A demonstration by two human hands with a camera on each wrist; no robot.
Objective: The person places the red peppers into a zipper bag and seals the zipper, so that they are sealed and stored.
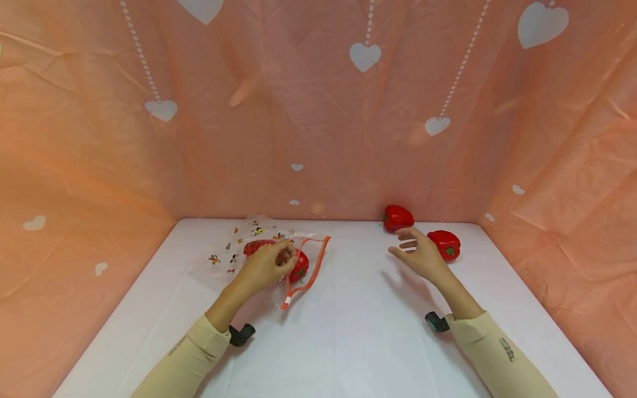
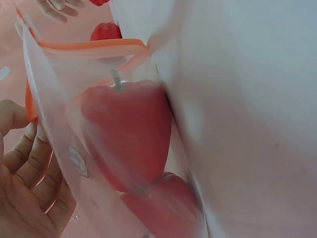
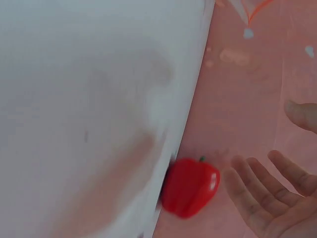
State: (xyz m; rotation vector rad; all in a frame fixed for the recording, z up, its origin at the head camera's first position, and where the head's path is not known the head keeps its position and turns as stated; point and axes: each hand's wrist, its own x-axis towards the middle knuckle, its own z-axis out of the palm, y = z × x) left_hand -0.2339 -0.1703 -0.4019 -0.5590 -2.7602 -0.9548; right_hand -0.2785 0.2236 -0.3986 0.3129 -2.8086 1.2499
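Note:
On the left of the head view lies a clear printed zip bag (image 1: 224,251) with an orange zip edge (image 1: 318,268), its mouth held apart and facing right. My left hand (image 1: 264,266) pinches the bag's rim between thumb and fingertips. Inside, the left wrist view shows one red bell pepper (image 2: 129,134) near the mouth and another red pepper (image 2: 166,206) behind it. My right hand (image 1: 422,257) is raised over the table with fingers spread and holds nothing. Close to it are a far red bell pepper (image 1: 397,218) and a nearer red bell pepper (image 1: 445,245).
A white table (image 1: 338,342) carries everything. An orange-pink curtain (image 1: 318,110) with white hearts stands along the back and both sides. The far pepper lies right at the table's back edge. A dark wrist-worn device (image 1: 242,335) sits by the left cuff, another device (image 1: 437,321) by the right.

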